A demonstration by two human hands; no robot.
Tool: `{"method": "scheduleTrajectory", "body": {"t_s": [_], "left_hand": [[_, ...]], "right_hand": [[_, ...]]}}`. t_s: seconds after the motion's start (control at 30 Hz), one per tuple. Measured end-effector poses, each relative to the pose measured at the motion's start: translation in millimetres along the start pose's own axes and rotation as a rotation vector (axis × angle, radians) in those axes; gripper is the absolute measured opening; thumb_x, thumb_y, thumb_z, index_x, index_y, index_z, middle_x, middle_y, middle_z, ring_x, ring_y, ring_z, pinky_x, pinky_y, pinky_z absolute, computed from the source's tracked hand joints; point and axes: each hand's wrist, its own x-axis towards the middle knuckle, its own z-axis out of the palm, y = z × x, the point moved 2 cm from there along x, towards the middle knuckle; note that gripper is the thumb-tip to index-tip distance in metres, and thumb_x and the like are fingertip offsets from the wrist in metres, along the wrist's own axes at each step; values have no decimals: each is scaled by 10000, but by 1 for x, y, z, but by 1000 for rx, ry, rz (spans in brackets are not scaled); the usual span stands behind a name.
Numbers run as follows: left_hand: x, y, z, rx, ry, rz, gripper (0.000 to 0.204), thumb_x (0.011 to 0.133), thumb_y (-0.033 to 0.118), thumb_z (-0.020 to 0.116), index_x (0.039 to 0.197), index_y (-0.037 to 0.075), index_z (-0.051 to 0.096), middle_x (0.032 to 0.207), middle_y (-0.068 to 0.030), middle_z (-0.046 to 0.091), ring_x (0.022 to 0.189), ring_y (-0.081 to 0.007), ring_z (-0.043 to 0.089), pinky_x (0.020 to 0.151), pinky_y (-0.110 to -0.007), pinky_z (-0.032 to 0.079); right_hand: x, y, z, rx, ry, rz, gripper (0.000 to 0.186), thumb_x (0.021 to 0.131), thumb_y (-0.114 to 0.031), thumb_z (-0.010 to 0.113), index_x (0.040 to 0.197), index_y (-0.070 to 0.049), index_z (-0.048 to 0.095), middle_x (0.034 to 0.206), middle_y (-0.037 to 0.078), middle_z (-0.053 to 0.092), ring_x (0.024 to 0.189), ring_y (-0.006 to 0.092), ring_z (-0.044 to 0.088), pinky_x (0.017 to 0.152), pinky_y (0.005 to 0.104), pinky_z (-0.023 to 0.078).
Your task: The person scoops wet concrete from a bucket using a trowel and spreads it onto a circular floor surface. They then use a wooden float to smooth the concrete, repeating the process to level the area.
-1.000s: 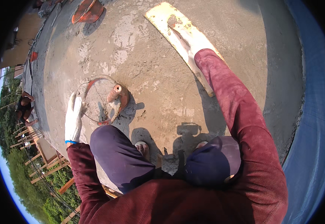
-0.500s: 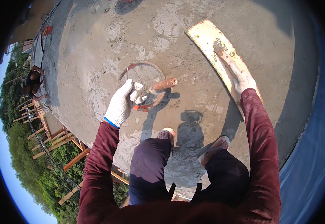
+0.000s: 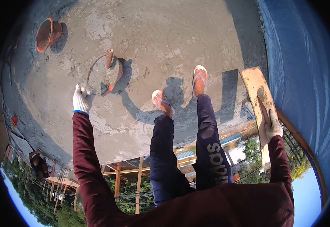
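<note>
My left hand, in a white knitted glove with a blue cuff, is closed at the near side of a bucket, on what looks like its thin wire handle. Grey mortar lies in the bucket, and a brown, rounded tool handle sticks up from it; the tool's other end is hidden. Out to the right, my gloved right hand is wrapped around the grip of a long pale float, a flat board smeared with cement. The float is held up and tilted, beyond the slab's near edge in view.
An orange-rimmed bucket stands at the far left on the grey concrete slab. Blue sheeting lines the right side. A person is at the left edge. Timber posts and greenery show below the near edge, by my sandalled feet.
The view has turned. My left hand and the bucket now appear farther left; my right hand and the float have swung right and nearer. My feet are placed differently. Both grips look kept.
</note>
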Motion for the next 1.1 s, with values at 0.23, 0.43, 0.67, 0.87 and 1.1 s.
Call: {"method": "scheduleTrajectory", "body": {"t_s": [0.23,0.43,0.67,0.87,1.1], "left_hand": [[53,9,-17,19,-31,66,436,1116,480,527,817,162,525,716,15,544,622,-208,517,1050,-588,534],[87,28,-26,238,-97,-70,297,1066,389,621,983,106,586,843,-23,579,721,-216,538,854,-469,538],[-105,-23,5,994,-517,147,652,1027,219,738,1594,48,464,1511,-111,578,1349,-219,553,1146,-351,426],[-382,-99,-51,1939,-1820,585,427,914,411,755,1254,152,752,1462,-149,608,1507,-441,390,1277,-598,262],[-442,-81,-61,1820,-1659,464,172,937,246,720,892,80,728,856,-86,653,949,-341,671,1019,-478,490]], "right_hand": [[-228,77,115,256,-137,442,933,843,-98,708,1680,-287,340,1573,158,558,1410,373,556,1150,426,465],[-288,43,155,454,-109,434,893,892,-178,697,1688,-304,313,1624,139,503,1412,353,567,1121,426,490],[-229,-52,142,685,105,204,935,891,-100,765,1692,-214,297,1685,115,423,1506,340,460,1196,410,430],[-175,-146,135,859,287,175,862,924,-199,751,1678,-191,332,1663,120,448,1465,332,504,1176,404,449],[-129,-259,115,1032,422,186,772,938,-367,674,1642,-210,400,1663,157,412,1516,326,430,1238,402,390]]}}
